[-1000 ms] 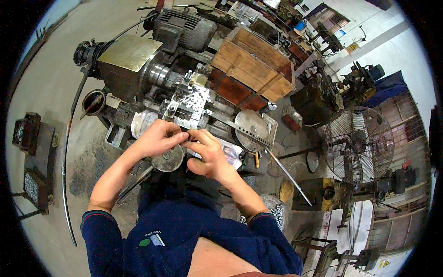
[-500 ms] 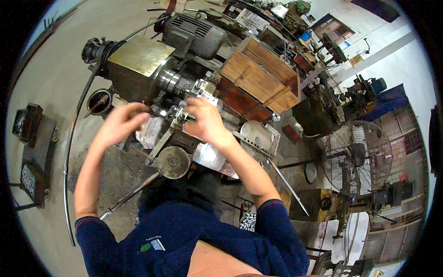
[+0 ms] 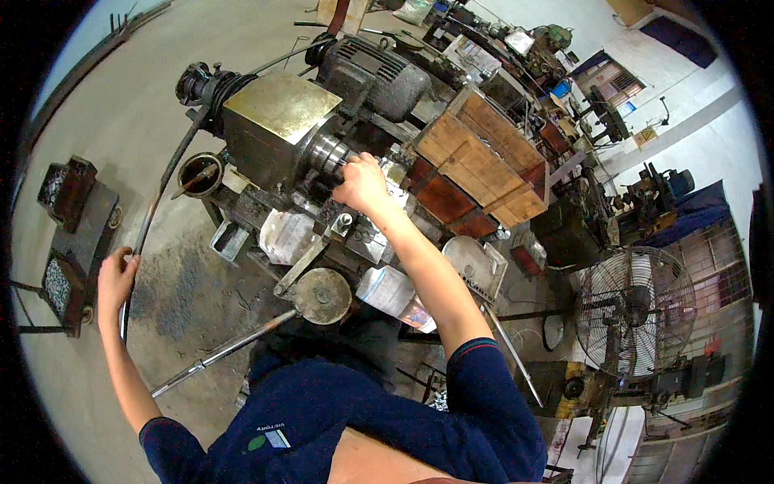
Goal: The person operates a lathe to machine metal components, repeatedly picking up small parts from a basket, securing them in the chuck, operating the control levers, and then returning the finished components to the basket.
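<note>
My left hand (image 3: pixel 118 278) is out at the left, its fingers closed round the lower part of a long metal lever (image 3: pixel 167 173) that curves down from the back of a small lathe. My right hand (image 3: pixel 363 184) reaches to the shiny round chuck (image 3: pixel 326 153) at the front of the headstock (image 3: pixel 270 133). Its fingers are bunched together at the chuck's mouth, and what they hold there is hidden. Just below that hand sits a metal tool slide with a bolt (image 3: pixel 344 220). A flat steel arm (image 3: pixel 302 268) slants down from it toward a round metal disc (image 3: pixel 322 296).
A wooden crate (image 3: pixel 480 157) stands behind the lathe beside a dark motor (image 3: pixel 375 74). A cart with bins of small metal parts (image 3: pixel 58 286) is at the left. A caged fan (image 3: pixel 637 310) stands at the right. A long steel handle (image 3: pixel 222 353) sticks out near my lap.
My left hand has left the tool slide, moved outward left and taken hold of the lever. My right hand has moved up to the chuck. The view has shifted a little.
</note>
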A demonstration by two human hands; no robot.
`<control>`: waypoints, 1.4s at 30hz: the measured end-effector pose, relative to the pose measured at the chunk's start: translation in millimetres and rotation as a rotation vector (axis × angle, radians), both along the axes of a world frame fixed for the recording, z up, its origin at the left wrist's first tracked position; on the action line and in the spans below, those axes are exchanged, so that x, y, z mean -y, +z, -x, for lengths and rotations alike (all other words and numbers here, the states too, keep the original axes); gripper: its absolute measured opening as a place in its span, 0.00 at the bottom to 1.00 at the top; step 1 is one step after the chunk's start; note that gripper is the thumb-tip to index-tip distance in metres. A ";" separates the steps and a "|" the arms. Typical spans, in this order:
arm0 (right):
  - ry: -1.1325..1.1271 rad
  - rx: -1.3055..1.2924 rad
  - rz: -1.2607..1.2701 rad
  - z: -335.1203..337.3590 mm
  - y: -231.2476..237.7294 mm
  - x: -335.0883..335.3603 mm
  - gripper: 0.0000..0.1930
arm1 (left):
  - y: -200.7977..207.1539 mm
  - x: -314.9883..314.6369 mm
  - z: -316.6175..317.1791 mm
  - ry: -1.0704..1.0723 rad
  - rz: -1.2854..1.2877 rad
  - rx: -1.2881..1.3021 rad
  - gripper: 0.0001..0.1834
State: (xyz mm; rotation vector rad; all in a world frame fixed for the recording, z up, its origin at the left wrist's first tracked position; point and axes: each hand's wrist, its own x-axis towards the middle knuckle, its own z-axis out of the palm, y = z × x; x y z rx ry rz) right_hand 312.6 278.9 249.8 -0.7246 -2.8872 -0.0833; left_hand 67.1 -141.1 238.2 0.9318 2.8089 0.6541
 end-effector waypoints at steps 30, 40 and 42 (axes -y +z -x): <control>0.012 -0.499 0.060 -153.4 37.9 40.6 0.20 | -121.5 -105.0 43.9 -0.030 -0.748 -0.265 0.13; -0.943 -0.119 0.311 -410.3 -41.1 74.4 0.21 | -271.7 -182.2 77.5 -0.699 0.443 -0.437 0.15; -1.030 -0.139 0.151 -472.9 -64.1 79.1 0.19 | -235.4 -210.5 56.6 -0.691 0.572 -0.318 0.23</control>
